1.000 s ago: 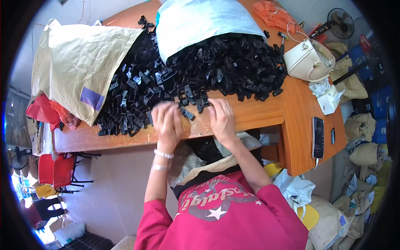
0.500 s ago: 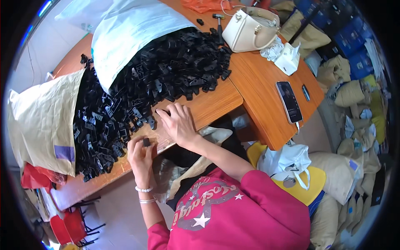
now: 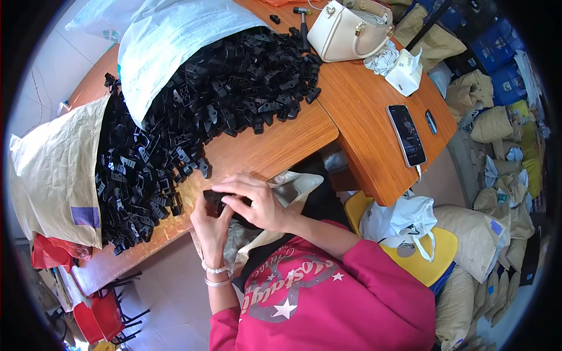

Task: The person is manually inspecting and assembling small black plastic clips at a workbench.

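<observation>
— What are the two hands doing?

— They meet just off the near edge of the wooden tabletop. The left hand is cupped from below, fingers curled up around a small black plastic part. The right hand comes over it, fingers bent and closed on the same part, so both hands grip it together.

— Where is that part relative to the table?

— Just beside the near edge, over an open pale sack that hangs below the edge at the person's lap.

— And what lies beyond the hands?

— A large heap of black plastic parts spreads across the tabletop from the left end toward the middle. Its nearest pieces lie close to the hands. A white woven bag covers the far side of the heap, and a tan sack lies over the table's left end.

— Anything on the right side?

— A second wooden surface joins on there. A black smartphone lies near its right edge with a small dark oblong item just beside it. Farther back stand a cream handbag, a crumpled white cloth and a hammer. Filled sacks are piled on the floor at right, and a white plastic bag rests on a yellow stool.
</observation>
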Available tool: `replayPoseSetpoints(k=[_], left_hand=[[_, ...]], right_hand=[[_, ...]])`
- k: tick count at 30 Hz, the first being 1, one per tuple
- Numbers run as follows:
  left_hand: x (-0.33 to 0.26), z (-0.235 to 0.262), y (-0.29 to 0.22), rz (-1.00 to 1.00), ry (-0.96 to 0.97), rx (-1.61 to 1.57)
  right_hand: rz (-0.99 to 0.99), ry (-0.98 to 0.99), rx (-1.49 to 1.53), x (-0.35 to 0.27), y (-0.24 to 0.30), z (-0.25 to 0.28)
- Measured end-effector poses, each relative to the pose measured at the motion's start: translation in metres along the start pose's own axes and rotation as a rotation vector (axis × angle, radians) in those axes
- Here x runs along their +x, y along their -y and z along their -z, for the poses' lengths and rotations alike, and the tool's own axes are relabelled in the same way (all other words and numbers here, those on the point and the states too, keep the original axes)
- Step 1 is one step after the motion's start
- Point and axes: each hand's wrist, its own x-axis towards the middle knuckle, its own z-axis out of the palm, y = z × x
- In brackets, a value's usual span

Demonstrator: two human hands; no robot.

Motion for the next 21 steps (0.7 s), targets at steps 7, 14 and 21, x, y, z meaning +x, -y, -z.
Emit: replayPoseSetpoints(k=[7,14,21], left_hand=[[-0.01,-0.016,-0.013,0.182,0.035,-0.578],[-0.013,-0.021,0.005,0.082,-0.136,-0.293],[-0.011,-0.002,-0.003,0.298,0.071,-0.615]], right_hand=[[-0.22,-0.115,0.177,-0.002,-0.012,0.004],[-0.232,-0.117,0.102,-0.003,-0.009,0.01],[-0.006,0.106,-0.085,0.005,-0.006,0.014]])
